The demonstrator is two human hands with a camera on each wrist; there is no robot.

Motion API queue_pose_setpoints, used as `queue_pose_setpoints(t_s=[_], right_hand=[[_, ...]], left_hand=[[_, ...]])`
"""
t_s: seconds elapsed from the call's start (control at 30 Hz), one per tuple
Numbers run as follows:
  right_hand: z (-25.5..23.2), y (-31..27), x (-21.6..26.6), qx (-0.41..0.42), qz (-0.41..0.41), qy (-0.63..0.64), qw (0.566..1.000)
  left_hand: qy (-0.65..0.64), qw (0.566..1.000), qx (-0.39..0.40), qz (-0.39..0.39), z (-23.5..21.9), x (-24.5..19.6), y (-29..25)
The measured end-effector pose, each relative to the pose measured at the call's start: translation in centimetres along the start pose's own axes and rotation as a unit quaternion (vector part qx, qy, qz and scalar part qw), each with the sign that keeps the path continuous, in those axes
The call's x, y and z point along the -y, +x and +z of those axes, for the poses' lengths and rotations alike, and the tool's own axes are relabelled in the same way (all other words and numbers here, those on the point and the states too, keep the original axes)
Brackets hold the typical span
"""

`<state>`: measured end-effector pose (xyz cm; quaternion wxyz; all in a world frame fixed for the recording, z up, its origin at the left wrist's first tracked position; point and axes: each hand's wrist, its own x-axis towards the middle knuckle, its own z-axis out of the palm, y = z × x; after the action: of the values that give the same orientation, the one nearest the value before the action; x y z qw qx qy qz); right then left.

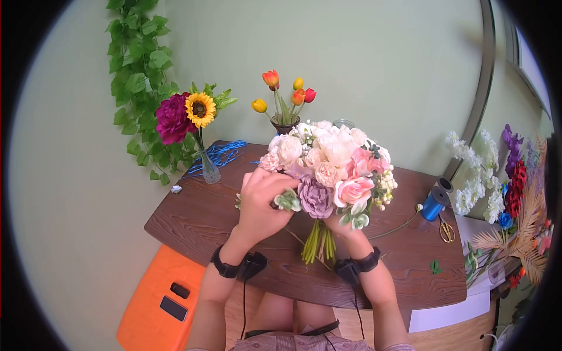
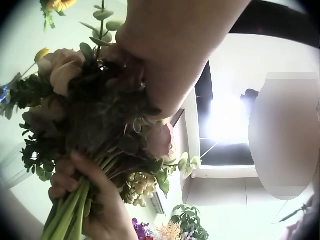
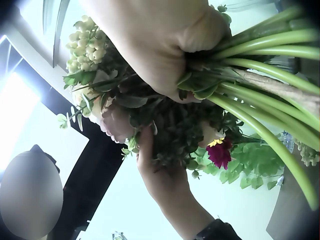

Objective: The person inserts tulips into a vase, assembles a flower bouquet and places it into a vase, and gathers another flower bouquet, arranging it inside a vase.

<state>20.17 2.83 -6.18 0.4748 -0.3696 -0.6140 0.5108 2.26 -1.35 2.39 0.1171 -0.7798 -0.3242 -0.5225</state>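
Note:
A bouquet [image 1: 336, 155] of cream, pink and mauve artificial flowers stands upright above the table, its green stems [image 1: 319, 243] pointing down. My right hand [image 3: 165, 45] grips the stems just below the blooms; in the head view the flowers mostly cover it. My left hand [image 1: 260, 202] is at the bouquet's left side, fingers bent over the outer flowers beside the mauve rose [image 1: 316, 197]. Its thumb lies under the flower heads in the right wrist view. Eucalyptus leaves [image 1: 287, 200] show by its fingers. In the left wrist view, leaves hide its fingertips.
On the dark wooden table [image 1: 199, 210] stand a sunflower vase [image 1: 209, 167] and a tulip pot [image 1: 285, 124]. Blue ribbon spools [image 1: 434, 203], scissors [image 1: 446, 230] and a loose stem [image 1: 398, 230] lie at right. More flowers [image 1: 518, 193] fill the far right.

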Motion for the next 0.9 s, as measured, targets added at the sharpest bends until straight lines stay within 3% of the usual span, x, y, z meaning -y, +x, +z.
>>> queue_pose_setpoints(t_s=[0.33, 0.43, 0.6, 0.67, 0.73, 0.9], right_hand=[[-0.5, -0.9, -0.4, -0.006, -0.02, -0.003, 1.0], [-0.6, -0.6, -0.1, -0.01, -0.029, -0.003, 1.0], [-0.5, -0.9, -0.3, -0.015, -0.042, -0.003, 0.999], [-1.3, -5.3, -1.5, -0.016, -0.047, -0.001, 0.999], [-1.3, -1.6, -0.7, -0.017, -0.051, -0.001, 0.999], [-1.2, -2.3, -0.9, -0.025, -0.062, -0.006, 0.998]], left_hand=[[-0.078, 0.991, 0.004, -0.111, -0.5, -0.7, -0.9], [0.002, 1.0, 0.019, -0.006, -0.4, -1.5, -1.3], [0.0, 1.0, -0.004, 0.027, -0.8, -3.5, -1.9], [0.011, 0.999, -0.009, 0.052, -0.6, -4.8, -1.9], [0.011, 0.998, -0.031, 0.059, 0.2, -5.2, -1.7], [0.101, 0.99, -0.053, 0.086, 0.9, -3.3, -0.8]])
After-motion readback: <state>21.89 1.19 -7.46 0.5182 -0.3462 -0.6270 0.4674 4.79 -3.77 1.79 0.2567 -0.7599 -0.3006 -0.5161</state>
